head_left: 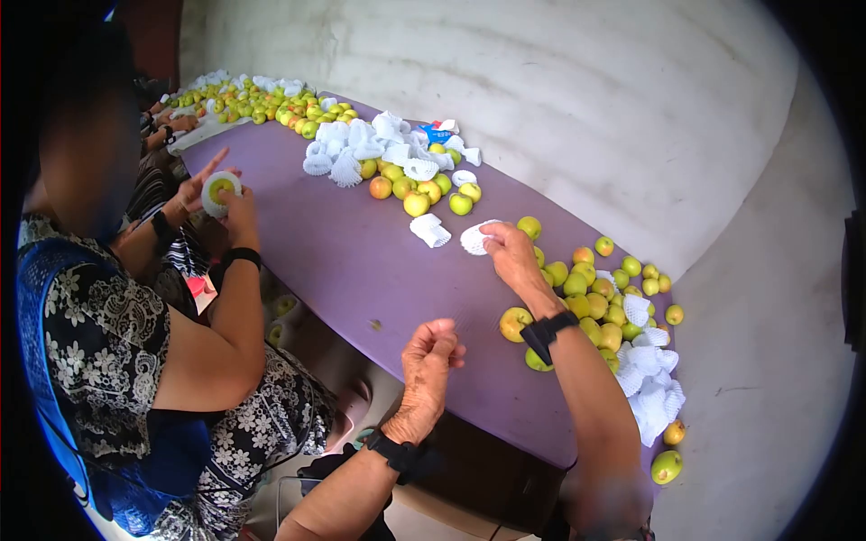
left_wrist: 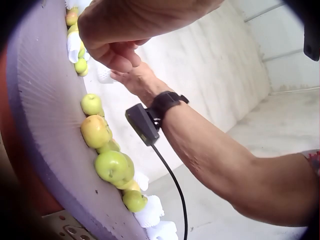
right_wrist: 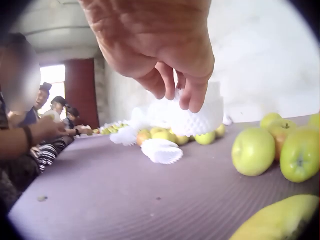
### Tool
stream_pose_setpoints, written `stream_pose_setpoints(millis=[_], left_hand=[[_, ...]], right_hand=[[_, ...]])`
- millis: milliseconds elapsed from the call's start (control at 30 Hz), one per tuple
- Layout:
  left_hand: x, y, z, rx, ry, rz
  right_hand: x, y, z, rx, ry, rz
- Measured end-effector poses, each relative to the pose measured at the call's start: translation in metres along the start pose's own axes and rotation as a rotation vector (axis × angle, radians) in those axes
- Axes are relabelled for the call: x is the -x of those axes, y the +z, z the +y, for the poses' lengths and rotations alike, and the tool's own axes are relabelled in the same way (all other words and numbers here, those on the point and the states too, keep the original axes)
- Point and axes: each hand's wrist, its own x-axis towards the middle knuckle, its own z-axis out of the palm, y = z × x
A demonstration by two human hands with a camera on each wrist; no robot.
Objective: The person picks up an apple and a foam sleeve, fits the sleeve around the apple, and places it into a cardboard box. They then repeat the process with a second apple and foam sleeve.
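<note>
My right hand pinches a white foam fruit net between thumb and fingertips, above the purple table. The right wrist view shows the net hanging from the fingertips, its dimpled edge downward. Just to the left of it lies another white foam net on the tabletop. Nearer the body, my left hand hovers by the table's front edge, fingers loosely bent and holding nothing. Beside the right wrist is a pile of yellow-green apples, with one reddish-yellow apple at its near side.
More apples and heaped foam nets sit at the table's far middle. Foam nets lie along the right end. A person sits on the left, holding a netted apple. A pale wall stands behind the table.
</note>
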Motion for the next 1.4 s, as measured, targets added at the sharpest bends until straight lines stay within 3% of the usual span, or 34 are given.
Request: stream_pose_setpoints(millis=[67, 167, 300, 533, 733, 833, 933, 1133, 1367, 1400], left_hand=[[0.002, 0.000, 0.008, -0.152, 0.083, 0.022], [-0.001, 0.002, 0.013, -0.118, 0.190, 0.100], [-0.005, -0.007, 0.013, 0.030, 0.116, -0.090], [0.005, -0.002, 0.011, -0.078, -0.068, -0.379], [0.021, 0.006, 0.015, -0.174, 0.023, -0.557], [0.019, 0.005, 0.012, -0.191, 0.020, -0.567], [0.022, 0.008, 0.011, -0.202, 0.051, -0.514], [0.022, 0.008, 0.008, -0.332, 0.102, -0.158], [0.014, 0.004, -0.006, -0.331, 0.220, -0.073], [0.015, 0.005, -0.003, -0.371, 0.222, -0.074]], right_hand=[[0.027, -0.013, -0.035, -0.258, 0.097, -0.075], [0.069, -0.027, -0.061, -0.501, 0.220, -0.178], [0.106, -0.045, -0.075, -0.653, 0.369, -0.262], [0.127, -0.054, -0.057, -0.704, 0.482, -0.330], [0.134, -0.054, -0.046, -0.755, 0.564, -0.308], [0.137, -0.051, -0.044, -0.745, 0.586, -0.260], [0.141, -0.051, -0.037, -0.727, 0.530, -0.310], [0.157, -0.043, -0.053, -0.667, 0.410, -0.168], [0.178, -0.032, -0.067, -0.101, 0.062, -0.026], [0.179, -0.029, -0.063, -0.131, 0.073, -0.022]])
